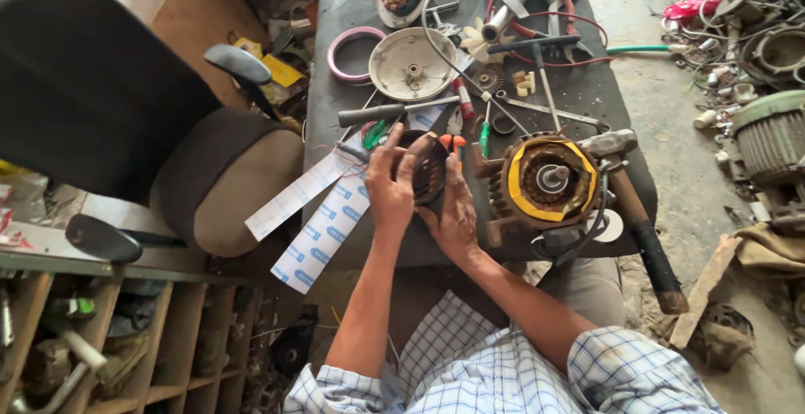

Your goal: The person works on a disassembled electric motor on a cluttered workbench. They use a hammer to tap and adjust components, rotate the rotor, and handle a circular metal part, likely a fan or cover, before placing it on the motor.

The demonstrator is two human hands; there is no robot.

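gripping a dark stator ring (pixel 429 169) between left hand (pixel 389 189) and right hand (pixel 455 213) at the cluttered grey table's (pixel 335 11) near edge, dusty floor (pixel 671 120) alongside

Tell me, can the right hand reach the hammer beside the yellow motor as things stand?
Probably yes. The hammer lies just right of the right hand, with only the yellow motor between, but both hands hold the dark stator ring.

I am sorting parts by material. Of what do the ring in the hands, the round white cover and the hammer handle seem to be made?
The ring, held by the left hand and the right hand, looks like dark metal, slotted inside. The round white cover seems painted metal, scuffed, possibly plastic. The hammer handle looks like worn brown wood with a dark grip.
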